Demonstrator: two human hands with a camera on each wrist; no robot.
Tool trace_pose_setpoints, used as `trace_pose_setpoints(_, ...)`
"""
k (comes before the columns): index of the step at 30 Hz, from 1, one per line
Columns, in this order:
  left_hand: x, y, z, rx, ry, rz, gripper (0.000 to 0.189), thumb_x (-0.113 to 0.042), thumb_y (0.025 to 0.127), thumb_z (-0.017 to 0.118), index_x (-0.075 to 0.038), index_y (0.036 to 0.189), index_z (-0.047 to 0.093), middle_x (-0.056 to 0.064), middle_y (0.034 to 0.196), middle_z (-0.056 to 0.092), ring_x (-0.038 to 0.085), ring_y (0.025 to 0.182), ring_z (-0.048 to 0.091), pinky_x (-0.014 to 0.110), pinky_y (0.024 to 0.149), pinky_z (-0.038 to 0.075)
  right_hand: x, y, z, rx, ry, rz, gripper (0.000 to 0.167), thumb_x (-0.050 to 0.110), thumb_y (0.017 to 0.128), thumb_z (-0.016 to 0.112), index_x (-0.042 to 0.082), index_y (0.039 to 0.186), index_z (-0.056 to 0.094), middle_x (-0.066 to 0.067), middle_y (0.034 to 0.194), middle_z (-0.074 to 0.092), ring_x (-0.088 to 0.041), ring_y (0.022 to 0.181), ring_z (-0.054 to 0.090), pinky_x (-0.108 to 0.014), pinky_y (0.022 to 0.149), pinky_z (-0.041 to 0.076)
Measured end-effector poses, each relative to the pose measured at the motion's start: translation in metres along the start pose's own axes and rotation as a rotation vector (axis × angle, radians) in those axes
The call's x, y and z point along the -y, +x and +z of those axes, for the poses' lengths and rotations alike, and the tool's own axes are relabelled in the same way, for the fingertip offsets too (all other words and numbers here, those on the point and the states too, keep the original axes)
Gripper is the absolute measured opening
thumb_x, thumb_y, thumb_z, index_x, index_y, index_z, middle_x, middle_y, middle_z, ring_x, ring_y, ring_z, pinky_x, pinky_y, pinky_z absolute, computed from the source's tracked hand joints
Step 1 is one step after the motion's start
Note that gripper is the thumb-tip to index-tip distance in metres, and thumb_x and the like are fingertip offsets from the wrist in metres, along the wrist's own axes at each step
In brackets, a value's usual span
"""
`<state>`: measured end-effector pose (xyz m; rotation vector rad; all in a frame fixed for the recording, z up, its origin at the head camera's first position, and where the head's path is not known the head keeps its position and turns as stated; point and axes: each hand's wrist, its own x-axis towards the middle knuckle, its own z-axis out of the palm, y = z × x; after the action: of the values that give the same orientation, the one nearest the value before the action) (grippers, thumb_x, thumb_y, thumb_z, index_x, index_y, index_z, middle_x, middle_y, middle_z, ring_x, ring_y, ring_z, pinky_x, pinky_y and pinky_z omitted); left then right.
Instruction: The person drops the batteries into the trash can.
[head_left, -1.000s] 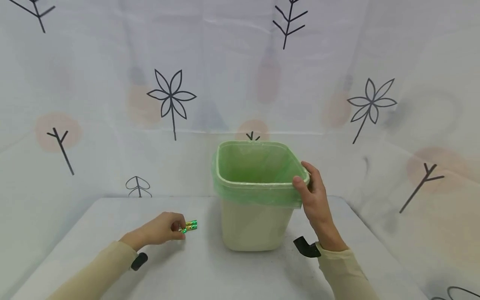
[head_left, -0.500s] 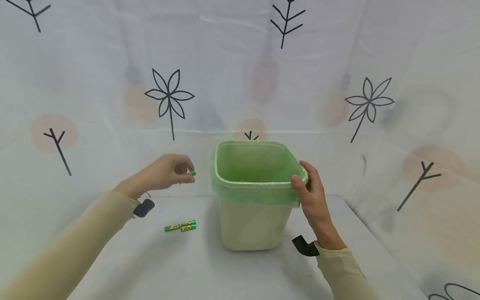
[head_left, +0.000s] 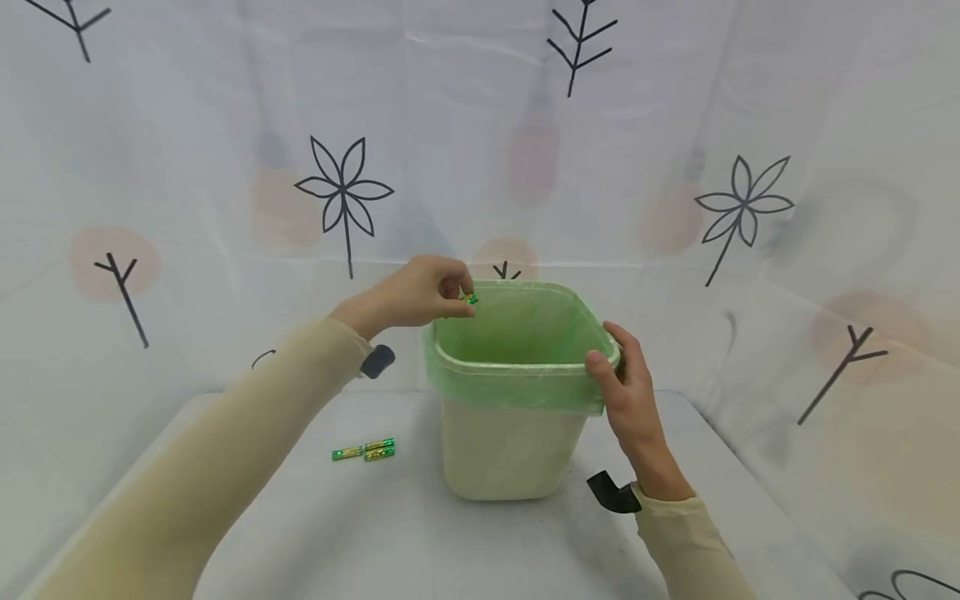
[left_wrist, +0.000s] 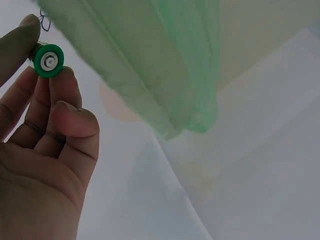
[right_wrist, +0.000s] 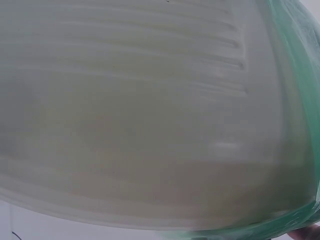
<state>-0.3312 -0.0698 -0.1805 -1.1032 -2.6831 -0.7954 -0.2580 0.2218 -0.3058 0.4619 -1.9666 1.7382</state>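
Observation:
My left hand (head_left: 427, 292) pinches a green-and-gold battery (head_left: 470, 298) between thumb and fingertips, over the left rim of a trash bin. In the left wrist view the end of this battery (left_wrist: 49, 61) faces the camera, a silver disc in a green ring. The cream bin (head_left: 513, 454) stands upright, with a green plastic liner (head_left: 517, 387) folded over its rim. My right hand (head_left: 630, 392) grips the bin's right rim, thumb in front and fingers at the far side. The bin's wall (right_wrist: 130, 125) fills most of the right wrist view.
Three more batteries (head_left: 378, 450) lie on the white table (head_left: 420, 550), left of the bin. Behind the table hangs a pale cloth (head_left: 450, 125) printed with leaves and flowers.
My left hand has lifted one battery off the table and carried it up and right to the bin's rim. My right hand has kept its hold on the bin.

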Motion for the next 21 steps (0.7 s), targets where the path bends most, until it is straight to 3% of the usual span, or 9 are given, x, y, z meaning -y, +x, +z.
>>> trace_pose_setpoints(4,-0.007,0.013,0.015,0.016,-0.018,0.012,0.018,-0.023,0.086,0.072,-0.013,0.098,0.064,0.003,0.079,0.061,0.017,0.073,0.055,0.031,0.070,0.047,-0.001,0.000,0.000,0.002,0.009,0.006,0.051,0.018,0.098,0.050,0.012,0.145,0.031,-0.018,0.126,0.044,-0.022,0.105,0.049,-0.022,0.083,0.043)
trace_pose_setpoints(12,-0.009,0.028,0.038,0.021,-0.024,0.096,0.014,-0.019,0.085,0.074,-0.011,0.094,0.066,0.003,0.079,0.057,0.016,0.073,0.053,0.029,0.071,0.045,-0.003,0.001,-0.002,-0.004,0.003,0.006,0.050,0.019,0.098,0.051,0.018,0.144,0.034,-0.017,0.127,0.044,-0.024,0.107,0.048,-0.023,0.084,0.042)
trace_pose_setpoints(21,-0.013,0.033,0.052,0.064,0.036,0.080,0.019,-0.024,0.086,0.073,-0.012,0.098,0.066,0.001,0.082,0.060,0.014,0.076,0.055,0.027,0.072,0.046,-0.005,0.002,-0.002,-0.009,-0.001,0.006,0.050,0.018,0.097,0.051,0.017,0.144,0.034,-0.017,0.126,0.046,-0.022,0.105,0.049,-0.023,0.082,0.043)
